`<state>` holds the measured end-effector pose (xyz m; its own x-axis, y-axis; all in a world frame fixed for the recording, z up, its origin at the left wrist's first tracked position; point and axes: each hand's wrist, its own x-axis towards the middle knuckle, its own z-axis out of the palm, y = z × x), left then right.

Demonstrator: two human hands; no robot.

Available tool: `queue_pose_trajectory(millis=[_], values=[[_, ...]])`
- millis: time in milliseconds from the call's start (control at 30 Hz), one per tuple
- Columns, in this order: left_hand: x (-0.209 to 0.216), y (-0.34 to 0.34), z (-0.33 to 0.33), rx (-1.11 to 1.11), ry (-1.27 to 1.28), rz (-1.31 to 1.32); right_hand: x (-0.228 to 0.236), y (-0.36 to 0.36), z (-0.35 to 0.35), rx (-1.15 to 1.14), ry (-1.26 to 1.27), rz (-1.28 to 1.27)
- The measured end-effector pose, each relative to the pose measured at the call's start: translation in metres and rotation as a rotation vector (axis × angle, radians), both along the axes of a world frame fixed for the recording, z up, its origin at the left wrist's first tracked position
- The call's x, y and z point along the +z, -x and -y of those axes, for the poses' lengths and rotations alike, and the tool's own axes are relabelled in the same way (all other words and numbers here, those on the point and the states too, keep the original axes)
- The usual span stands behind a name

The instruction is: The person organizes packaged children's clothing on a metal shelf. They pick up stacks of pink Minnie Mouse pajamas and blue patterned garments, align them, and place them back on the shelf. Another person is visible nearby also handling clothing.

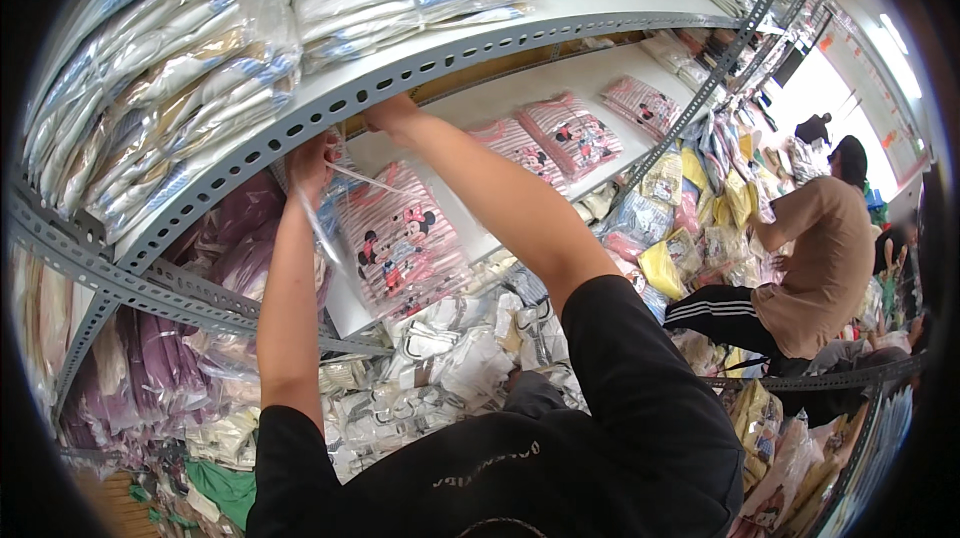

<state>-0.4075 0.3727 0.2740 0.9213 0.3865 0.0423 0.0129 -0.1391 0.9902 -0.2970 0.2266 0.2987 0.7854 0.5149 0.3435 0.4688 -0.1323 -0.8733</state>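
On the middle shelf lies a stack of pink-striped garments (pixel 400 238) in clear plastic bags, printed with cartoon mice. My left hand (pixel 308 166) is at the stack's far left corner, its fingers curled round a thin white strap (pixel 362 176) that runs across the top bag. A pale strip also hangs down from this hand. My right hand (pixel 388 114) reaches in just under the upper shelf's metal beam (pixel 400 85), behind the same stack. The beam and the wrist hide its fingers, so whether it grips anything does not show.
More pink bagged garments (pixel 572 136) lie along the shelf to the right. Above are bagged white and blue garments (pixel 190 88). Loose bagged clothes (pixel 450 353) cover the floor below. At right, a person in a brown shirt (pixel 825 258) bends beside a heap of bags.
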Motion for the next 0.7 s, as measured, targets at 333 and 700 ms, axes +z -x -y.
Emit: queue_pose_trajectory(millis=[333, 700], values=[[-0.068, -0.105, -0.094, 0.044, 0.632, -0.07, -0.103, 0.181, 0.158, -0.113, -0.269, -0.842], [-0.154, -0.23, -0.137, 0.352, 0.356, -0.059, -0.254, 0.233, 0.156, -0.047, -0.198, -0.746]])
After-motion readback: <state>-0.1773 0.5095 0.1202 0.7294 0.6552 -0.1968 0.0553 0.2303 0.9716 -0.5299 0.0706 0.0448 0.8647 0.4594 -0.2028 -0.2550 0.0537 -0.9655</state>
